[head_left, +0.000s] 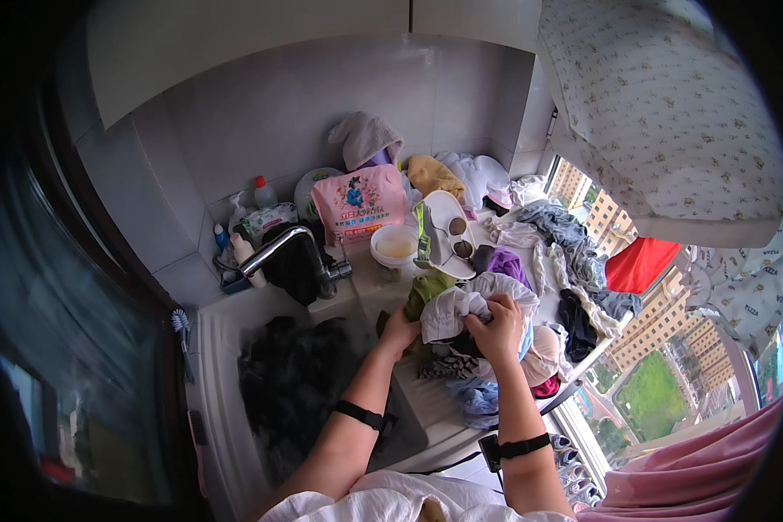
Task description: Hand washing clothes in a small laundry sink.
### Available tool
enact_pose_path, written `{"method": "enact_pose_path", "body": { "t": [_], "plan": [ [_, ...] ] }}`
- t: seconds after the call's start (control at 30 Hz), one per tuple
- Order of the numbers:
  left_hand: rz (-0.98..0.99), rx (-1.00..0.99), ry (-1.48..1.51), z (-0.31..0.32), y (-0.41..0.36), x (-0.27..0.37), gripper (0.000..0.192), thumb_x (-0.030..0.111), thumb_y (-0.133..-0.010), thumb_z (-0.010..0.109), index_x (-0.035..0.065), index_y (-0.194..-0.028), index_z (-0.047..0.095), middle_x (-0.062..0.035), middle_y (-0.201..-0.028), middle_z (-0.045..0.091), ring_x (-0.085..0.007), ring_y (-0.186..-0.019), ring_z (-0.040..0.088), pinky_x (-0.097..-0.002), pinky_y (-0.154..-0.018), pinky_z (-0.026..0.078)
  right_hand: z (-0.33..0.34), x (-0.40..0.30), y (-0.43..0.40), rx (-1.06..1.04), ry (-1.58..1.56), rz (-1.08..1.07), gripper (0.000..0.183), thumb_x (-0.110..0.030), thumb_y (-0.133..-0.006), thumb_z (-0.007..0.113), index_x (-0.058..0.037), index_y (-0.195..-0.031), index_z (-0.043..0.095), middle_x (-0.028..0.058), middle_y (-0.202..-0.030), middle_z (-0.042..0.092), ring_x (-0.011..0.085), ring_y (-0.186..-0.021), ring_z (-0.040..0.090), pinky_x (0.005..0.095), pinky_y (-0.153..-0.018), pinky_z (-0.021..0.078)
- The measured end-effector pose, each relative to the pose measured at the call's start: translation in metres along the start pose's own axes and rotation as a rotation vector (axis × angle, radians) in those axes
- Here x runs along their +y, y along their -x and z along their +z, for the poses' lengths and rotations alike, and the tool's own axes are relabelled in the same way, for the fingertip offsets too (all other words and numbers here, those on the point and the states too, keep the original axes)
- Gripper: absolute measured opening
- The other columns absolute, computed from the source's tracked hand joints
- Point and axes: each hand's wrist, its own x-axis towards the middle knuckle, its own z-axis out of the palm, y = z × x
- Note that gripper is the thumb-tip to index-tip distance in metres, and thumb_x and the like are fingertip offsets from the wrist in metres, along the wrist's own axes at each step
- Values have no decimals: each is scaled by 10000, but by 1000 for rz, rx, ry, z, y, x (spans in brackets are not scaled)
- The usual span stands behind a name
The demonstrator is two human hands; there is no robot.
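Observation:
My right hand (pixel 501 326) grips a bunched white cloth garment (pixel 453 313) above a heap of laundry. Beside it, my left hand (pixel 401 333) is at an olive-green garment (pixel 427 293), its fingers partly hidden behind the cloth. Under and around my hands lie a black-and-white patterned cloth (pixel 450 367), a light blue garment (pixel 477 399) and a beige padded bra (pixel 543 352). To the left, dark clothes (pixel 293 385) soak in cloudy water in the white laundry sink (pixel 228 430).
A chrome faucet (pixel 287 245) arches over the sink. Behind it stand a pink detergent bag (pixel 362 205) and a white tub (pixel 393 251). A white visor cap (pixel 453 261) with sunglasses (pixel 460 238) lies by the heap. More clothes (pixel 554 222) cover the right side, near the window.

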Motion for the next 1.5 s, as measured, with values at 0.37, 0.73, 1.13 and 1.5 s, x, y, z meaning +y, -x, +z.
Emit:
{"method": "enact_pose_path", "body": {
  "t": [0.37, 0.73, 1.13, 1.5],
  "plan": [
    [-100, -146, -1107, 35, 31, -7, 529, 314, -753, 549, 103, -1227, 442, -164, -1121, 556, -325, -927, 579, -394, -792, 477, 17, -49, -31, 17, -56, -78, 356, -279, -618, 664, -23, -864, 644, 137, -974, 577, 312, -944, 519, 404, -839, 400],
    [-229, -408, -274, -41, 99, 24, 710, 392, -799, 612, 105, -1366, 296, -110, -1338, 392, -219, -1164, 427, -374, -836, 426, 55, -42, -5, -686, 552, -109, 666, -516, -707, 573, -199, -1280, 454, 46, -1323, 412, 230, -1275, 297, 517, -1062, 108],
    [-208, 298, -119, -172, 146, 33, 385, 256, -834, 571, 72, -1168, 520, -50, -1030, 593, -148, -855, 589, -304, -714, 460, 108, -115, 19, -711, 509, -495, 626, -429, -658, 653, -229, -1232, 500, 124, -1369, 333, 289, -1326, 185, 583, -1042, 74],
    [-234, 259, -64, -173, 138, 19, 338, 255, -829, 562, 81, -1118, 540, -47, -960, 599, -137, -801, 586, -310, -684, 459, 117, -69, 60, -755, 972, -508, 308, -268, -811, 500, -125, -1041, 647, 62, -1215, 486, 247, -1222, 319, 553, -1049, 108]
  ]
}}
